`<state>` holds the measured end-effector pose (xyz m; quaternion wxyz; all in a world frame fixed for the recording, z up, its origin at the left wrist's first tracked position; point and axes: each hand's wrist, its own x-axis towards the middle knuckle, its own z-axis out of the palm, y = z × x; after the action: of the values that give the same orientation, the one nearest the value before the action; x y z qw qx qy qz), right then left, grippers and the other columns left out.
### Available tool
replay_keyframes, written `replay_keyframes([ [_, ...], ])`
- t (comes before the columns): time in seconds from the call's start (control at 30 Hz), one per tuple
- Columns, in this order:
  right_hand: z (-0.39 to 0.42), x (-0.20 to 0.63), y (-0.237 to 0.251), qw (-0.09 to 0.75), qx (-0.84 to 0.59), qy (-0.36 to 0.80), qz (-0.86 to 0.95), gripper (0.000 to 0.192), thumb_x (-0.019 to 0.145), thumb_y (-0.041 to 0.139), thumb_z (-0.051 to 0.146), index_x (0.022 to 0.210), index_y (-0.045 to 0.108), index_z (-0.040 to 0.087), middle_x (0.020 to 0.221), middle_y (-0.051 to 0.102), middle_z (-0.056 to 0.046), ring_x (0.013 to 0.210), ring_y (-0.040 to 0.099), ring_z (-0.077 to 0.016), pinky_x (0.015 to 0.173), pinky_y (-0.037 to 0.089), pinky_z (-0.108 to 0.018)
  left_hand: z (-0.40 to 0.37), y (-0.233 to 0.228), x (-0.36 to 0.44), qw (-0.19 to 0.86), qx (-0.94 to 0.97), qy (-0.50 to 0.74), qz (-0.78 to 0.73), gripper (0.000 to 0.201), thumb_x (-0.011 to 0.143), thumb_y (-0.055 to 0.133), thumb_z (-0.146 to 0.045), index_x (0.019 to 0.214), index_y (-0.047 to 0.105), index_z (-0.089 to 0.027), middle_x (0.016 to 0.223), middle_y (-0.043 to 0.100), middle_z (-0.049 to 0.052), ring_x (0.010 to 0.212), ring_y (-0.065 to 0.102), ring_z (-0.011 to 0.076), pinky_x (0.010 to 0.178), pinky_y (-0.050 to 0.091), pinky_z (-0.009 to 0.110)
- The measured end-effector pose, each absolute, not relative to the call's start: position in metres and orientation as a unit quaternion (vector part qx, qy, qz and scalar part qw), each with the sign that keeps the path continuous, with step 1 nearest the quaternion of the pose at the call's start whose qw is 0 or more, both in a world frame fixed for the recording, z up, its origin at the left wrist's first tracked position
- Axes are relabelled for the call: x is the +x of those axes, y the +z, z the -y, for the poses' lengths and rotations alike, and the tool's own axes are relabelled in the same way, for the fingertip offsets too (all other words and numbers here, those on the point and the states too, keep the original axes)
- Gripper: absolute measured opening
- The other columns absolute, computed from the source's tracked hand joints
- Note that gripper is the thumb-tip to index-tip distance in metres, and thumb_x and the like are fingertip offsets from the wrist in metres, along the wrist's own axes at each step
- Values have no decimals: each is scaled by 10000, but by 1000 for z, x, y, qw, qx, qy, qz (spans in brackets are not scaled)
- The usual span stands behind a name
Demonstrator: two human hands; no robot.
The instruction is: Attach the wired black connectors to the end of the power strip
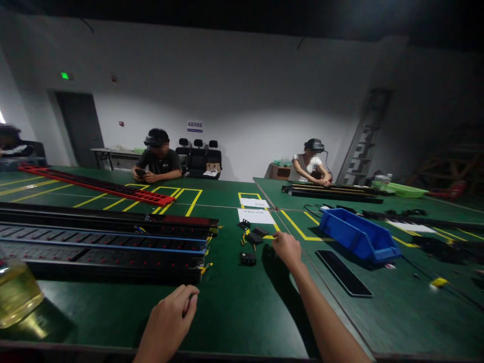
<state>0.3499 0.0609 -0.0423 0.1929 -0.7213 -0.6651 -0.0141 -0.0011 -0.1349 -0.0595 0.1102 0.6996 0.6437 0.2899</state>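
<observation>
My left hand (169,320) rests near the front of the green table, fingers curled together, with nothing showing in it. Further forward, my right hand (288,249) has its fingers bent in a closed shape beside a small group of black plastic parts (257,235); whatever its fingertips hold, if anything, is hidden. Another black part (247,259) lies by itself nearer to me. Some of the parts have yellow bits on them. Left of them lie long black strips (113,252) with blue edges, red dots and yellow-tipped ends.
A blue bin (357,234) and a dark flat tablet-like slab (343,273) lie to the right. At left stands a container of yellow liquid (17,292). White paper sheets (256,216) and a red slotted frame (151,195) lie farther back. Two co-workers sit across the table, another far left.
</observation>
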Motion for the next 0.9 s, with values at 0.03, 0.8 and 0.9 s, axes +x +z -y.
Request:
replay_keyframes([
  [0.03, -60, 346, -42, 206, -706, -24, 678, 357, 941, 490, 154, 1180, 756, 148, 1141, 754, -170, 1055, 678, -287, 821, 448, -340, 135, -60, -1, 105, 700, 287, -645, 299, 948, 457, -375, 973, 744, -293, 839, 727, 33, 707, 654, 180, 678, 448, 259],
  [0.8, -44, 302, -55, 171, -630, 4, 758, 237, 949, 515, 137, 1077, 710, 184, 1032, 746, -118, 966, 690, -239, 764, 418, -296, 140, -57, 4, 90, 700, 220, -674, 275, 999, 421, -292, 968, 692, -266, 861, 734, 22, 760, 678, 178, 696, 391, 278],
  [0.9, -49, 303, -58, 264, -621, 26, 738, 205, 932, 541, 183, 1058, 702, 190, 1022, 745, -105, 955, 694, -243, 778, 440, -305, 141, -55, 6, 87, 702, 222, -671, 274, 1001, 421, -280, 963, 692, -258, 856, 735, 20, 745, 667, 169, 698, 390, 278],
])
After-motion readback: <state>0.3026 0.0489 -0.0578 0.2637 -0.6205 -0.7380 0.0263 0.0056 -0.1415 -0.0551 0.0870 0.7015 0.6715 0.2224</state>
